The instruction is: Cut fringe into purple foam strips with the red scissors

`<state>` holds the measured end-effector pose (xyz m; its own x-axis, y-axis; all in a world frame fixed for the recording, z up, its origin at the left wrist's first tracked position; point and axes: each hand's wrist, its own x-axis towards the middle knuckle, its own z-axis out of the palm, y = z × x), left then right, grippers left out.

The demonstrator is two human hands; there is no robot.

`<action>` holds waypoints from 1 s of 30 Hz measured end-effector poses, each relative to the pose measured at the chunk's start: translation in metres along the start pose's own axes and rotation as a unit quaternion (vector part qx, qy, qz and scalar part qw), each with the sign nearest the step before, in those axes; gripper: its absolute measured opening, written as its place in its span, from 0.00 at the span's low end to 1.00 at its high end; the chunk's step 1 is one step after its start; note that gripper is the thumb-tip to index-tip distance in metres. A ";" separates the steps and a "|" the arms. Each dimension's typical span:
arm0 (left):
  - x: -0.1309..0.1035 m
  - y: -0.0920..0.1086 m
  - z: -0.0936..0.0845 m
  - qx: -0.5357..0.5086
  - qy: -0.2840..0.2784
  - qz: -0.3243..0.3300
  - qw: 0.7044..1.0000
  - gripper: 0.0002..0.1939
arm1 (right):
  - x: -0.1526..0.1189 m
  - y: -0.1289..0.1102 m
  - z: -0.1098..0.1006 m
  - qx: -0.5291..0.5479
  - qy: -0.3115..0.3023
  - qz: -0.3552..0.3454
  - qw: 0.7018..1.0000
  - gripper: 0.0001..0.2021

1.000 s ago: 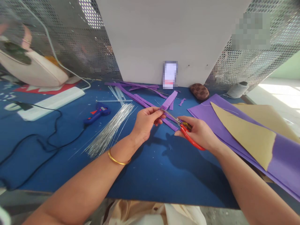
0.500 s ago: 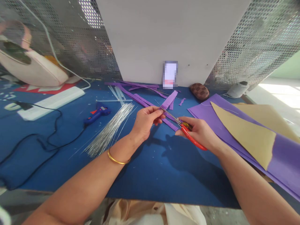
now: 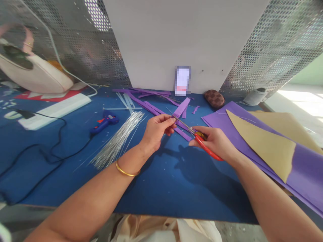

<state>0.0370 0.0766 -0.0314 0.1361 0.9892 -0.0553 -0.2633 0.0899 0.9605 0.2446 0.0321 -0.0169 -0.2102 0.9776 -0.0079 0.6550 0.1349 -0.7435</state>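
Observation:
My left hand (image 3: 158, 129) pinches the lower end of a purple strip (image 3: 182, 107), which points up and to the right from the fingertips. In my right hand (image 3: 214, 141) are red-handled scissors (image 3: 208, 149), their blades reaching left to the strip beside my left fingertips. Whether the blades are parted is too small to tell. More purple strips (image 3: 151, 108) lie crossed on the blue table (image 3: 161, 191), behind and beneath my hands. A small purple scrap (image 3: 195, 109) lies to the right of the held strip.
Left of my hands are a bundle of thin wires (image 3: 118, 141), a blue glue gun (image 3: 104, 121) and a white power strip (image 3: 55, 111). Purple sheets (image 3: 237, 121) and tan paper (image 3: 264, 141) lie right. At the back are a phone (image 3: 183, 80) and a checkered pouch (image 3: 214, 98).

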 end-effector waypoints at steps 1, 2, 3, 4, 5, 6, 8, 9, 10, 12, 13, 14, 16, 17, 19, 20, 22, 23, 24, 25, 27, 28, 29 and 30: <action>0.000 0.000 0.000 0.000 -0.002 0.001 1.000 0.07 | 0.000 0.000 0.000 0.004 -0.001 0.002 1.000 0.26; 0.000 0.001 0.000 0.000 -0.003 0.002 1.000 0.07 | 0.000 0.000 0.000 0.010 -0.003 0.003 1.000 0.26; 0.000 0.001 0.000 -0.002 -0.005 0.002 1.000 0.07 | 0.000 0.000 0.000 0.019 -0.006 0.004 1.000 0.26; 0.000 0.002 0.000 -0.005 -0.006 0.002 1.000 0.07 | 0.000 0.001 0.000 0.028 -0.010 0.005 1.000 0.26; 0.000 0.002 -0.001 -0.007 -0.007 0.001 1.000 0.07 | 0.000 0.001 0.000 0.037 -0.014 0.006 0.999 0.26; 0.000 0.002 -0.001 -0.010 -0.008 -0.001 1.000 0.07 | 0.000 0.002 0.000 0.045 -0.017 0.007 0.999 0.27; 0.000 0.002 -0.001 -0.014 -0.011 -0.006 1.000 0.07 | 0.001 0.003 0.000 0.053 -0.017 0.009 0.998 0.27; 0.000 0.002 -0.001 -0.015 -0.013 -0.007 1.000 0.07 | 0.001 0.003 0.000 0.054 -0.016 0.011 0.998 0.27; 0.000 0.002 -0.001 -0.015 -0.015 -0.008 1.000 0.08 | 0.001 0.003 0.000 0.053 -0.015 0.012 0.998 0.27; 0.000 0.002 -0.001 -0.015 -0.016 -0.009 1.000 0.07 | 0.001 0.003 0.000 0.048 -0.012 0.016 0.999 0.27; 0.000 0.002 -0.001 -0.016 -0.016 -0.010 1.000 0.07 | 0.002 0.003 0.000 0.046 -0.010 0.019 0.999 0.28; 0.000 0.001 -0.001 -0.017 -0.016 -0.011 1.000 0.07 | 0.002 0.002 0.000 0.046 -0.009 0.021 0.999 0.28; 0.000 0.001 -0.001 -0.019 -0.017 -0.012 1.000 0.07 | 0.002 0.003 -0.001 0.049 -0.009 0.022 0.999 0.28; 0.000 0.001 -0.001 -0.019 -0.018 -0.011 1.000 0.07 | 0.002 0.003 -0.001 0.052 -0.011 0.022 0.998 0.29; 0.000 0.002 -0.002 -0.019 -0.020 -0.007 1.000 0.07 | 0.002 0.004 -0.001 0.054 -0.015 0.019 0.998 0.29; 0.000 0.002 -0.002 -0.020 -0.021 -0.006 1.000 0.07 | 0.003 0.005 -0.001 0.055 -0.017 0.017 0.998 0.30; 0.000 0.002 -0.002 -0.019 -0.021 -0.006 1.000 0.08 | 0.003 0.006 -0.001 0.060 -0.020 0.014 0.998 0.29; 0.000 0.002 -0.001 -0.018 -0.019 -0.008 1.000 0.08 | 0.004 0.006 -0.001 0.063 -0.021 0.012 0.998 0.28; 0.000 0.002 -0.001 -0.017 -0.017 -0.009 1.000 0.08 | 0.004 0.007 0.000 0.065 -0.019 0.009 0.998 0.27; -0.001 0.003 -0.001 -0.015 -0.014 -0.011 1.000 0.08 | 0.004 0.007 0.000 0.066 -0.019 0.007 0.998 0.27; -0.001 0.003 0.000 -0.011 -0.009 -0.011 1.000 0.09 | 0.005 0.008 0.001 0.060 -0.013 0.003 0.998 0.26; -0.001 0.003 0.000 -0.009 -0.007 -0.009 1.000 0.08 | 0.005 0.008 0.001 0.055 -0.011 0.001 0.998 0.25; -0.001 0.003 0.000 -0.008 -0.006 -0.007 1.000 0.08 | 0.005 0.008 0.001 0.048 -0.011 0.000 0.999 0.25; -0.001 0.003 0.000 -0.007 -0.006 -0.005 1.000 0.08 | 0.005 0.007 0.001 0.042 -0.011 -0.001 0.999 0.24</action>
<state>0.0362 0.0758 -0.0288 0.1496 0.9869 -0.0607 -0.2754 0.1006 0.9561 0.2476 0.0374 -0.0232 -0.2282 0.9734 -0.0200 0.5909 0.1221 -0.7974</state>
